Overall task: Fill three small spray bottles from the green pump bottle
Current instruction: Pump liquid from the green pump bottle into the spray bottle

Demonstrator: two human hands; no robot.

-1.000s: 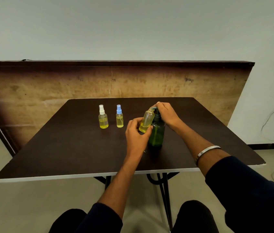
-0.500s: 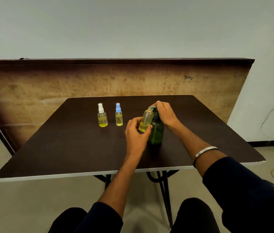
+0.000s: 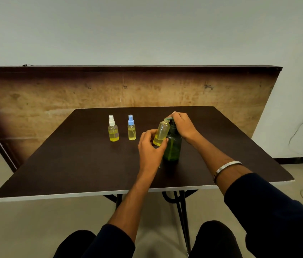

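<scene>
Left hand [image 3: 149, 146]: holds the uncapped spray bottle [image 3: 161, 133] tilted against the pump spout.
Right hand [image 3: 181, 123]: curled over the green pump bottle [image 3: 173, 146], apparently pressing.
Capped bottles [image 3: 113, 130]: upright, left, mid-table [image 3: 72, 164].

Your worktop [image 3: 76, 164] was a dark brown square board with a pale near edge, carried on thin black legs above a light floor [image 3: 16, 229]. Three things stood directly on it. Toward the back left you had a small spray bottle with a white cap [image 3: 113, 128], upright and part full of yellow liquid. Just to its right, apart from it, stood a second small spray bottle with a blue cap [image 3: 131, 127], also upright with yellow liquid. Further right, nearer the middle, the green pump bottle [image 3: 173, 146] stood upright on the board.
</scene>
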